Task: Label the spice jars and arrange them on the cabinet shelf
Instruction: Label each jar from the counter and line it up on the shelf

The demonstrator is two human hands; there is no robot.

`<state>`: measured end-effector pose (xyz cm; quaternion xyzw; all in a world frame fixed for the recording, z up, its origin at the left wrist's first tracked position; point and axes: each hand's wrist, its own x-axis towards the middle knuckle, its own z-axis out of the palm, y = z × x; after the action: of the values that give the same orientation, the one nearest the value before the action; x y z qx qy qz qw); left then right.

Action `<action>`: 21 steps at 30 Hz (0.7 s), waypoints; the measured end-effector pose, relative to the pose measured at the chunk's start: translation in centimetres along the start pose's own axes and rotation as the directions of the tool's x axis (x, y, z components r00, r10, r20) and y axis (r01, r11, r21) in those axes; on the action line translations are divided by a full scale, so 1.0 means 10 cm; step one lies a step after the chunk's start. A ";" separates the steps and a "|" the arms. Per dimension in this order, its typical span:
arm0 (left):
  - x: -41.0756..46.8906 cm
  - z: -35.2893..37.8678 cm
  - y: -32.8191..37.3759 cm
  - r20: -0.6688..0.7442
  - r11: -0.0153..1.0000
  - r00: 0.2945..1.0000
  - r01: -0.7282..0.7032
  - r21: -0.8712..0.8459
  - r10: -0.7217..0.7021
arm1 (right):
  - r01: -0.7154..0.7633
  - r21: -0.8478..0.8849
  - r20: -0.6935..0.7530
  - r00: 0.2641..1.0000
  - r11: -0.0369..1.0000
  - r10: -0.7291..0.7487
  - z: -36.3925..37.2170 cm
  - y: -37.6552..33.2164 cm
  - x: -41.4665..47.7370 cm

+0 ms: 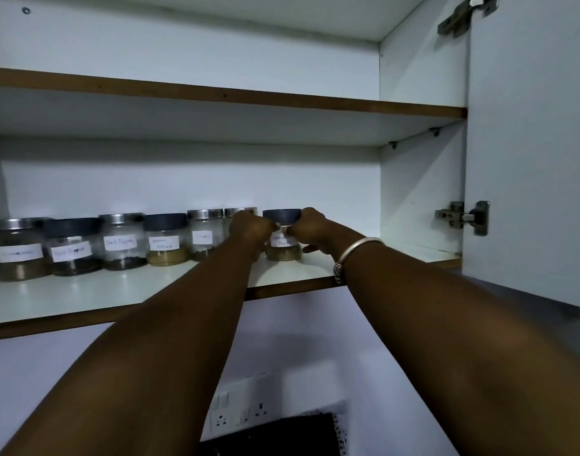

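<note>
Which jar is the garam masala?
On the lower shelf of the open cabinet, jars stand in a row. The garam masala jar is fourth from the left, between the black pepper jar and the cloves jar. Those have silver lids and dark spices; it has a dark lid and tan powder.

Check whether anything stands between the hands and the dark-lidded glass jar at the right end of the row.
Nothing visible does. The right hand holds the dark-lidded glass jar, and the left hand touches its front, partly hiding the neighbouring steel-lidded jar.
</note>
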<state>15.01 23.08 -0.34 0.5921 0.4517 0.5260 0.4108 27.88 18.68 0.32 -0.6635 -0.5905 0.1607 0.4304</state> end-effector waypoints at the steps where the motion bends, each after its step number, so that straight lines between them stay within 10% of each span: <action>1: 0.04 0.01 -0.02 -0.006 1.000 1.000 0.013 0.002 -0.013 | -0.008 0.008 0.014 1.000 1.000 0.008 0.02 -0.01 0.05; 21: 0.29 0.12 -0.22 -0.007 0.990 0.992 0.128 -0.052 -0.129 | 0.015 0.083 -0.161 0.987 0.996 -0.002 0.29 0.17 0.50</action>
<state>16.09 26.46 -1.84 0.5484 0.4773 0.5128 0.4566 28.15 24.50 -1.20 -0.6531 -0.5493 0.1295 0.5049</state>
